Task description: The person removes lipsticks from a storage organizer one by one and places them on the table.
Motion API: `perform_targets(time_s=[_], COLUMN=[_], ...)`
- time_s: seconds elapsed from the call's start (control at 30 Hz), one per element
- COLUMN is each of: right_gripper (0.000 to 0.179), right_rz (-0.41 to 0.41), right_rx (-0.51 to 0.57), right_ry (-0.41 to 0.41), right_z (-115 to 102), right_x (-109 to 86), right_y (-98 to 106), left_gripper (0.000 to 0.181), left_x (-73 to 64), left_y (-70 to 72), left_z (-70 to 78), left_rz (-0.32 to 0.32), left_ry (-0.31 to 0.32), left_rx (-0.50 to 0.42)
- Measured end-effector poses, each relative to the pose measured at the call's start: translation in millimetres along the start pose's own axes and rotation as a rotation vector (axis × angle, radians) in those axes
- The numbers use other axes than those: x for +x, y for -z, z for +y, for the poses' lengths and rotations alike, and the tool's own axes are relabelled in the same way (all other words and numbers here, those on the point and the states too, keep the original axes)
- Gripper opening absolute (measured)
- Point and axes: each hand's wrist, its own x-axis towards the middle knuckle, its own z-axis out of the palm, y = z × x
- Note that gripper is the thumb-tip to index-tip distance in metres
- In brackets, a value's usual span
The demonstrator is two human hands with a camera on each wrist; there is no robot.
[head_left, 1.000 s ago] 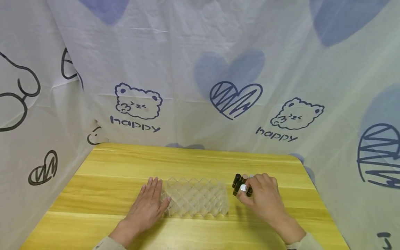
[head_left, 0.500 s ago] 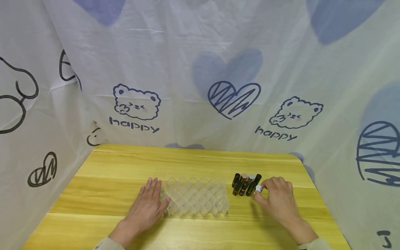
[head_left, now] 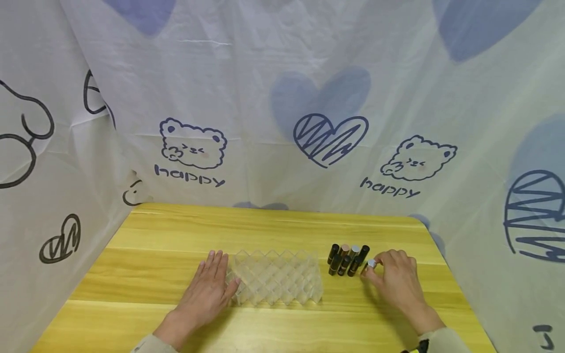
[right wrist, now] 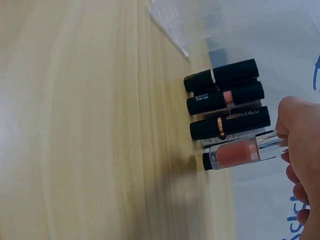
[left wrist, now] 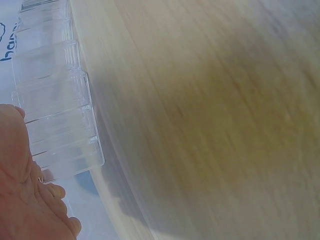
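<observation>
My left hand (head_left: 209,289) lies with straight fingers along the left end of a clear plastic organizer (head_left: 278,277) with diamond-shaped compartments, its thumb at the front corner. In the left wrist view, the palm is beside the organizer's transparent wall (left wrist: 55,100). My right hand (head_left: 397,279) pinches the silver-topped cap of a lipstick tube (right wrist: 235,153) with a clear case, pink middle and black base. That tube stands at the right end of a front row of black lipsticks (right wrist: 227,100), close beside the nearest one.
Behind the black tubes is a back row with black, rose-gold-topped (head_left: 345,250) and silver-topped lipsticks (head_left: 355,250). The wooden table (head_left: 273,328) carries everything. A white printed curtain (head_left: 265,162) hangs behind and at both sides.
My right hand has moved right with the silver-topped lipstick, from in front of the group to the right end of its front row. The left hand and organizer stay in place.
</observation>
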Motion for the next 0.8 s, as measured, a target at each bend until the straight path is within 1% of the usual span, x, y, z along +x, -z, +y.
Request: perform_targets(time_s=[0.2,0.47,0.57,0.8], right_gripper=[0.015,0.019,0.02,0.021], right_rz=[-0.043,-0.095,-0.103,-0.108], right_rx=[0.009,0.006,0.009,0.015], right_ry=[-0.053,-0.099,-0.107,-0.113], right_z=[2.8,3.7,4.8,5.6], right_x=[3.6,5.4,5.5,6.4], right_y=[-6.8,-13.2,-14.9,-17.8], left_gripper=[0.079,0.08,0.079,0.079], left_x=[0.2,0.9,1.0,1.0], left_y=[-0.2,-2.3,-2.7,-3.2], left_z=[-0.3,-0.3,-0.1,-0.8], left_rz=[-0.004,0.007,0.017,0.019], left_ry=[0.005,0.017,0.02,0.019], left_rx=[0.006,-0.002,-0.006,0.002])
